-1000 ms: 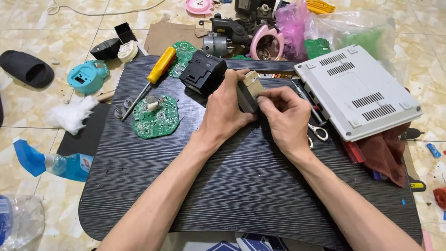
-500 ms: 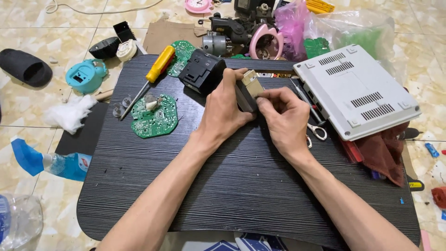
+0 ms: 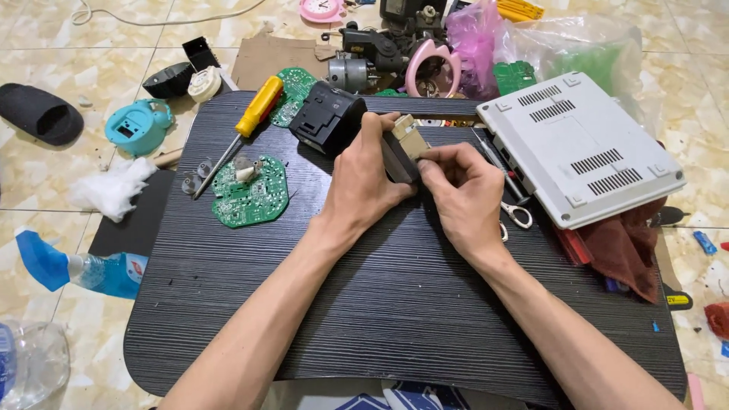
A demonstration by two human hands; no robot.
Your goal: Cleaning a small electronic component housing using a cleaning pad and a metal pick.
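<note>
Both hands meet at the middle of the black surface. The left hand and right hand have their fingers clamped together on one small dark part with a beige end. Just beyond the part sits one black housing. Left of it lie one round green board and one yellow-handled screwdriver. Right of it rests one grey box.
</note>
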